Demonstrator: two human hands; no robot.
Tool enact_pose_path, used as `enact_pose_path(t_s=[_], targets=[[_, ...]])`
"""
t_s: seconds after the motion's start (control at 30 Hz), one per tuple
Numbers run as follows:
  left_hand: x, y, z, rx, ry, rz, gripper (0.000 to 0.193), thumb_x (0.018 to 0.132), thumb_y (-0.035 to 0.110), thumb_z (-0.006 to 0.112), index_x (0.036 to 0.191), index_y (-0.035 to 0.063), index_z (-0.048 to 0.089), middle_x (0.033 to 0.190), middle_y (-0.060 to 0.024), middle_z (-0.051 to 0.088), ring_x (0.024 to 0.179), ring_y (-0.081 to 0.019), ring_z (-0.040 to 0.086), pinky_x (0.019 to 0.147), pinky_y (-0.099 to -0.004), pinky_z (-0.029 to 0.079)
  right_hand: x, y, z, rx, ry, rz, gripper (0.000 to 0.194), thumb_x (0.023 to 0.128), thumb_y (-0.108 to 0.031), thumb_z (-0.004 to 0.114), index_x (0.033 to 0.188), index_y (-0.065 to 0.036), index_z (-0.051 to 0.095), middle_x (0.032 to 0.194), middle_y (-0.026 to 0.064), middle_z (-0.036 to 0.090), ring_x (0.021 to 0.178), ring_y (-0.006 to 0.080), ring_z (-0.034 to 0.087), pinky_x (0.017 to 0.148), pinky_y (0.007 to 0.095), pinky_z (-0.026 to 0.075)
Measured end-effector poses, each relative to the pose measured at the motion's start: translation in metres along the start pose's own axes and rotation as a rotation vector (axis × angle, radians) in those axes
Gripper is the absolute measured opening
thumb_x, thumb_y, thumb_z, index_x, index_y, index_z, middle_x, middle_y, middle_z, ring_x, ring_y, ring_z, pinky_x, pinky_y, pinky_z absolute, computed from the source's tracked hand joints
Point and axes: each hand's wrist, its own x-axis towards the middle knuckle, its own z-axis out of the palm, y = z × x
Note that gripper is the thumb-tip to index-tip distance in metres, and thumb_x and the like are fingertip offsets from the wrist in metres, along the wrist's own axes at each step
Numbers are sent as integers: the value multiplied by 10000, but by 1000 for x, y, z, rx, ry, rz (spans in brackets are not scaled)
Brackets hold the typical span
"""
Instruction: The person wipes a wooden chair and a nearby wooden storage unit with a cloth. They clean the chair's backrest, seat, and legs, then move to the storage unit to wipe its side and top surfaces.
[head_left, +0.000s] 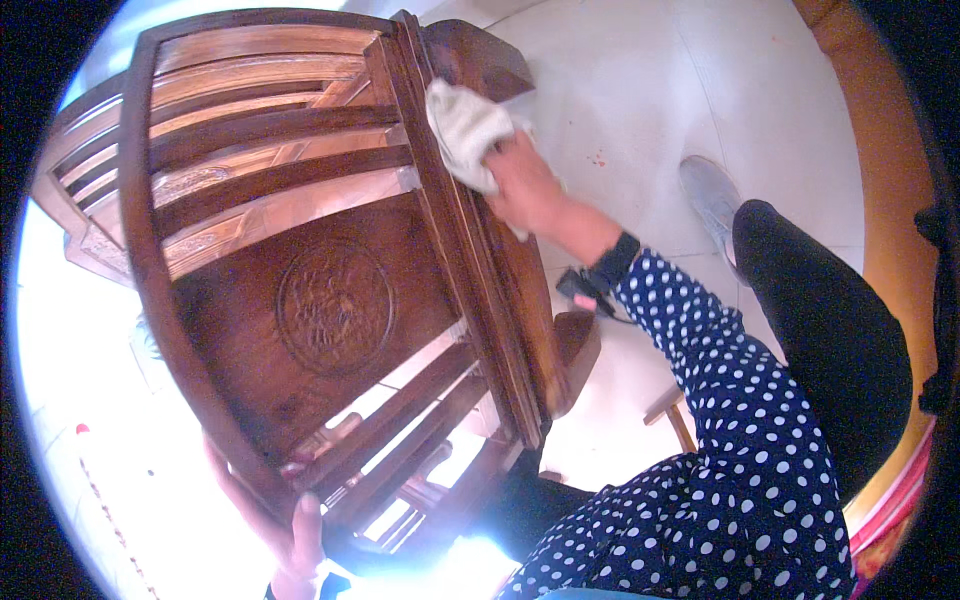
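A dark wooden chair (442, 247) with a slatted back and a carved round medallion (335, 307) lies tilted in front of me. My right hand (525, 184) is closed on a whitish cloth (465, 127), which touches the long moulded rail near its upper end. At the lower left, my left hand (296, 525) is at the lower corner of the curved outer frame, thumb raised along its edge. The fingers of that hand are partly hidden behind the wood, and glare washes out the area around it.
Behind the slats at the left stands another carved wooden piece (97, 240). Pale floor tiles (622, 112) show at the upper right, with small reddish specks. A small wooden leg or stool part (671, 416) is beside my right sleeve. My shoe (709, 191) rests on the floor.
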Motion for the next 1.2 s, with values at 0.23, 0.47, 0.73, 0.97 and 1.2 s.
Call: enact_pose_path(t_s=[0.23, 0.47, 0.73, 0.97, 1.2], targets=[[19, 15, 8, -137, 10, 18, 946, 842, 159, 620, 1608, 68, 71, 1297, -178, 507, 1010, -248, 619, 910, -378, 511, -145, -50, -20, 263, -62, -66, 564, 815, -259, 680, 1337, -82, 560, 1380, 231, 507, 1350, 463, 372, 1137, 538, 313], [31, 17, 6, -130, -6, 36, 937, 846, 174, 621, 1607, 75, 83, 1275, -172, 509, 1005, -240, 624, 906, -371, 518, -88, -24, -12, 64, -29, -12, 623, 915, -449, 600, 1432, -111, 513, 1537, 200, 377, 1425, 462, 259, 1124, 624, 245], [29, 25, 12, -118, 21, -22, 971, 835, 215, 631, 1601, 50, 57, 1305, -193, 479, 1010, -241, 602, 904, -379, 519, 186, 36, -21, 71, 188, -51, 510, 988, -418, 516, 1165, 43, 641, 1178, 272, 630, 1131, 439, 572, 976, 486, 458], [31, 16, 12, -89, 0, 35, 933, 856, 188, 606, 1603, 63, 60, 1284, -192, 485, 1023, -251, 607, 908, -372, 523, 192, 42, -10, -41, 60, -71, 470, 966, -451, 529, 1097, -33, 698, 1327, 300, 517, 1183, 461, 534, 1021, 518, 425], [28, -8, 14, -103, 14, 138, 868, 857, 68, 575, 1605, 113, 137, 1339, -164, 490, 1096, -224, 601, 943, -371, 520, 32, -22, 2, -92, 23, -21, 353, 943, -322, 566, 1161, -79, 704, 1559, 314, 263, 1260, 531, 400, 1104, 578, 333]])
